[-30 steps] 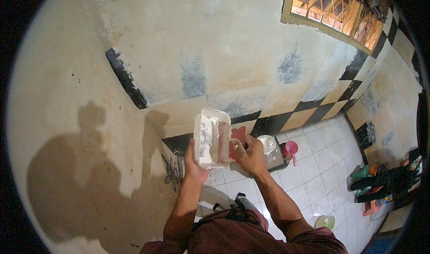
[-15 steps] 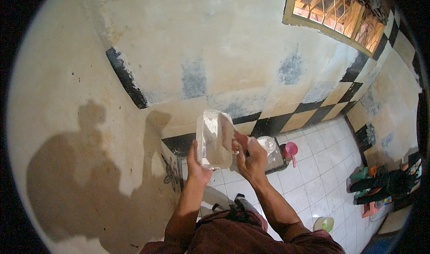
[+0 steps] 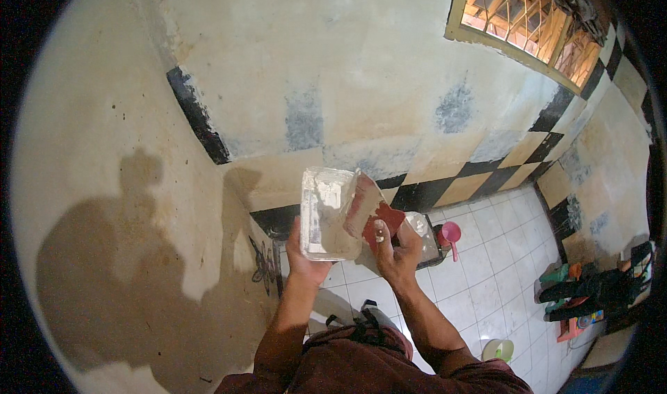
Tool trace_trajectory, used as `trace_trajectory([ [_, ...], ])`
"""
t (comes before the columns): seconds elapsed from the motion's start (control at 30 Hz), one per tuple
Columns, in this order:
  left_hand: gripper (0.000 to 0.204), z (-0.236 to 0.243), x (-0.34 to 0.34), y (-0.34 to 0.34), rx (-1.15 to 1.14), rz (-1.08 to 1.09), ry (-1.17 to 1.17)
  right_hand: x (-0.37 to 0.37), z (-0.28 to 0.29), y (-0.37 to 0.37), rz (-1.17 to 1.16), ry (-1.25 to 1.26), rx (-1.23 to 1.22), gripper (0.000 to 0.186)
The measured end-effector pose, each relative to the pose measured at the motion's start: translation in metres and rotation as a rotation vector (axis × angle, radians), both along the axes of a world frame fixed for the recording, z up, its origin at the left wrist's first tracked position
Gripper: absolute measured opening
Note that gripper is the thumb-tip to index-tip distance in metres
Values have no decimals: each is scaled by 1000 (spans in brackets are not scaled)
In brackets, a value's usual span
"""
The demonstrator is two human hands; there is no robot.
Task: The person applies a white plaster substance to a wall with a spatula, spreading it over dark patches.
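Note:
My left hand (image 3: pixel 305 258) grips a translucent plastic tub (image 3: pixel 326 217) smeared with white paste, holding it up in front of me. At the tub's right side, my right hand (image 3: pixel 397 251) is closed on a red flat scraper (image 3: pixel 386 219), thumb on its face. The scraper's blade is tilted over the tub's rim and coated in pale paste.
Below on the tiled floor (image 3: pixel 500 283) sit a dark tray (image 3: pixel 438 256) holding a pale container, a pink dipper (image 3: pixel 450 231) and a green-rimmed bowl (image 3: pixel 498 350). Checkered, patchy walls (image 3: pixel 451 185) surround me, with a barred window (image 3: pixel 521 19) upper right and dark clothing-like items (image 3: pixel 590 290) at right.
The scraper has turned and come out to the tub's upper right, showing its coated blade and red back. My right hand shifted slightly right; the tub stays about where it was.

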State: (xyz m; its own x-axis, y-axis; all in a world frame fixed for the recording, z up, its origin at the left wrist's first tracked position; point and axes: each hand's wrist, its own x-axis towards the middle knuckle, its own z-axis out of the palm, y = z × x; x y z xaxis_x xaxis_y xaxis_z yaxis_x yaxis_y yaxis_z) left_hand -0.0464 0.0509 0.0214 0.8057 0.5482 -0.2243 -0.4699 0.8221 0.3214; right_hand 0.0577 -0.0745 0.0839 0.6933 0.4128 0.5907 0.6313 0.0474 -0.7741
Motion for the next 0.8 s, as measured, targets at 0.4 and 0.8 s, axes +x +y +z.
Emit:
trace_trajectory([
  [0.4, 56, 8, 2, -3, 43, -53, -39, -6, 12, 1, 78, 258, -164, 26],
  [0.8, 58, -3, 6, -6, 104, -23, 279, -3, -1, 6, 205, 446, -53, 28],
])
